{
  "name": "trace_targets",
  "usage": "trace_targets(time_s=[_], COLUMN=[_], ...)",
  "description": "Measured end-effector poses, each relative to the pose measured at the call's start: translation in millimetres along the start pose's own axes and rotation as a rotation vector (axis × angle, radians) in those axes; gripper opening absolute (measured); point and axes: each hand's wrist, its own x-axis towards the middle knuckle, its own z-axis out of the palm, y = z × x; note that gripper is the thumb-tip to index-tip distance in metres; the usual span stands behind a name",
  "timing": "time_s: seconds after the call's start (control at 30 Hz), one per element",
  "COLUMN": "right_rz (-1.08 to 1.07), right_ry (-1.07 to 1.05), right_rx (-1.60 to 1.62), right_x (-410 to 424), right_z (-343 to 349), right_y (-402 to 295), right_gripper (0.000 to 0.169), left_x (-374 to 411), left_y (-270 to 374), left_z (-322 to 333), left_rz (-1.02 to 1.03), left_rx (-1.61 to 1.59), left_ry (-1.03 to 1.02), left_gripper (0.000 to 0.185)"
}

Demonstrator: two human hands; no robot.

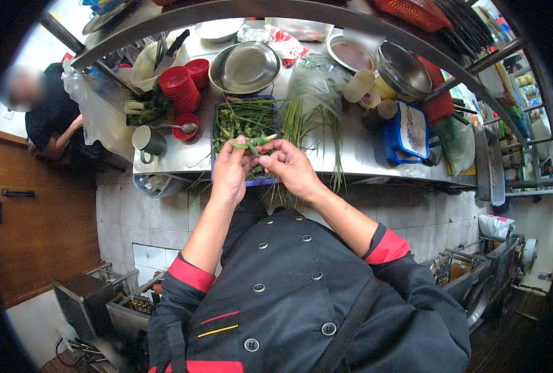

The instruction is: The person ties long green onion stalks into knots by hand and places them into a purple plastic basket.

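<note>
Between my two hands is a small bundle of green stalks (258, 141), wrapped or folded on itself, with a pale end pointing right. My left hand (232, 163) pinches its left part between thumb and fingers. The fingertips of my right hand (288, 165) hold the green strand at its right side. Directly beneath sits a blue-purple plastic basket (261, 182) of leafy green herbs (239, 116). Long thin green stalks (297, 123) lie at its right, some hanging over the table edge. A clear plastic bag (316, 81) of greens is behind them.
On the steel table (192, 161) stand a mug (149, 143), stacked red bowls (179, 88), a red bowl with a spoon (185, 133), metal basins (246, 65), squeeze bottles (360, 85) and a blue container (405, 133). A shelf rail (239, 10) crosses overhead. Another person (52, 102) is at far left.
</note>
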Motion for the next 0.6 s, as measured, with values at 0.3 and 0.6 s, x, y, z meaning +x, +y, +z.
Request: trace_targets(time_s=[0.3,0.6], right_rz=[-0.132,0.058], right_ry=[-0.308,-0.259], right_rx=[-0.309,-0.715], right_x=[4,1], right_z=[-41,-59], right_y=[-19,-15], right_gripper=[0.026,0.026], left_x=[-27,-38], left_y=[6,-9], left_z=[4,-3], left_rz=[0.060,0.580], left_rx=[0.102,1.228], left_ry=[-0.367,-0.369], left_gripper=[0.020,0.019])
